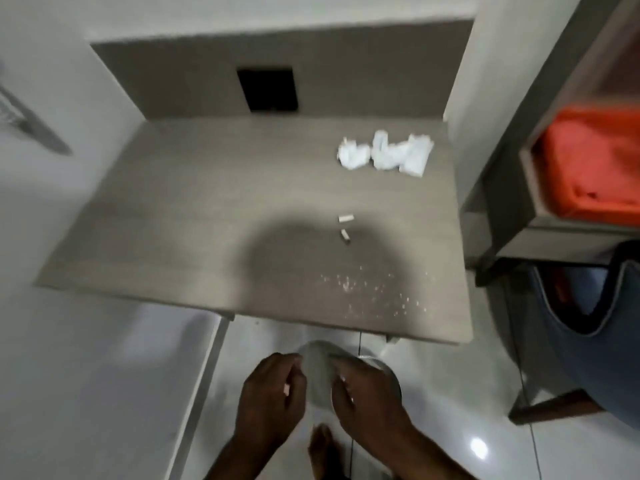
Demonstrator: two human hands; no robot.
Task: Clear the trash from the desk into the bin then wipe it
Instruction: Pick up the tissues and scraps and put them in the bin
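Desk (194,216), crumpled tissues (384,154), crumbs (367,289)

Both hands, left hand (270,398) and right hand (369,393), pinch a grey cloth (320,370) below the littered desk (207,209).

Crumpled white paper scraps (384,153) lie upper right on the grey wood-grain desk (194,216); two small pale stubs (345,226) and scattered white crumbs (374,289) lie toward its lower right.
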